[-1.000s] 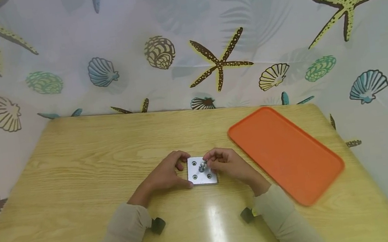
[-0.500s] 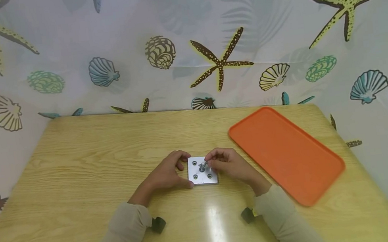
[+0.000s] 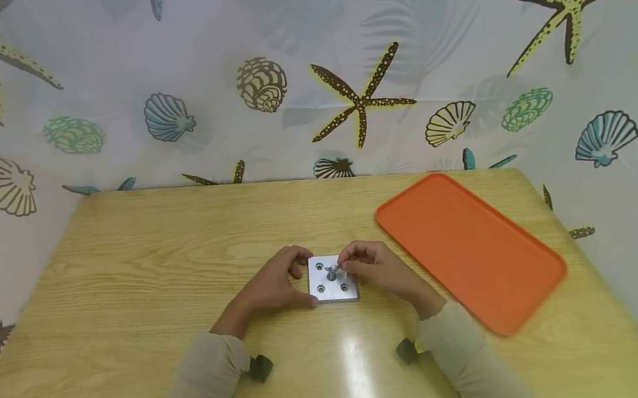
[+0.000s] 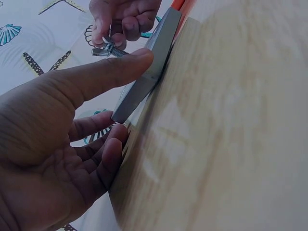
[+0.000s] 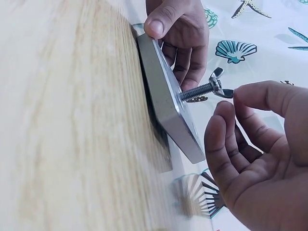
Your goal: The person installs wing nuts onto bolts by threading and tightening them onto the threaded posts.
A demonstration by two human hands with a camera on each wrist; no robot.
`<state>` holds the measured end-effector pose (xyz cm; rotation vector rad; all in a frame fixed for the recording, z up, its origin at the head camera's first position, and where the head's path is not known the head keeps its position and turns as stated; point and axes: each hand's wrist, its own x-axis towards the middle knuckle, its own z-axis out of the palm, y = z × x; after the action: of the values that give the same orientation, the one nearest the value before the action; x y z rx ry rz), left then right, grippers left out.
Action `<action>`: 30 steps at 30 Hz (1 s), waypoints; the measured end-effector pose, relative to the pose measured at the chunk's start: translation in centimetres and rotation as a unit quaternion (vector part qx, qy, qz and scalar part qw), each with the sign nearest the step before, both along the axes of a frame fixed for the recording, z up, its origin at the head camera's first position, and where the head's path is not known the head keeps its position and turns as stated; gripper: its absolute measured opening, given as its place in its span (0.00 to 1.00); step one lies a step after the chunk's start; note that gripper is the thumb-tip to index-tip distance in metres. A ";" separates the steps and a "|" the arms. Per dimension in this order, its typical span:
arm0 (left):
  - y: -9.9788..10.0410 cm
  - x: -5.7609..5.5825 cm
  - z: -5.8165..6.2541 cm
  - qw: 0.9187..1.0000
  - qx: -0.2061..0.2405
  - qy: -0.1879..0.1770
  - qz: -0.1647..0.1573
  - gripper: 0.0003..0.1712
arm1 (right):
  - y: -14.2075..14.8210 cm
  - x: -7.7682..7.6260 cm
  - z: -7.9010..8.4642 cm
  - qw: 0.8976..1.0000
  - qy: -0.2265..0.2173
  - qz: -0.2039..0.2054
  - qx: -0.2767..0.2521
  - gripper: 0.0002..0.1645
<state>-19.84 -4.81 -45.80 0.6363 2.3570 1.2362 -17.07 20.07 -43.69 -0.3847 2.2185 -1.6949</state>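
A square silver metal plate (image 3: 325, 295) with several holes lies on the wooden table. From it stands a threaded bolt (image 5: 196, 91) carrying a wing nut (image 5: 217, 83) near its outer end; bare thread shows between nut and plate. My left hand (image 3: 273, 284) grips the plate's left side, thumb at the near corner and fingers at the far one. With thumb and finger tips, my right hand (image 3: 379, 269) pinches one wing of the nut; its other fingers are curled beside it. In the left wrist view the wing nut (image 4: 102, 50) shows just beyond my left thumb.
An orange tray (image 3: 473, 253) lies at an angle on the right of the wooden table (image 3: 142, 258). Behind and beside the table hangs a white cloth (image 3: 189, 43) printed with shells and starfish.
The wing nut's wings have turned slightly, with the right fingertips shifting a little at them. The left hand and the plate stay in place.
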 end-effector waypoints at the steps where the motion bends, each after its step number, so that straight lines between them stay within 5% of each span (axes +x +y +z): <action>1: 0.0 0.0 0.0 1.000 0.001 0.000 0.001 0.47 | 0.0 0.0 0.0 1.000 0.000 0.000 0.000 0.10; 30: 0.1 0.0 0.2 1.000 -0.005 0.002 0.000 0.47 | -0.5 0.0 -0.1 1.000 0.006 0.027 0.002 0.23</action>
<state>-19.80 -4.73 -45.64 0.6345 2.3649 1.2240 -17.08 19.53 -43.79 -0.4522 2.1989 -1.6649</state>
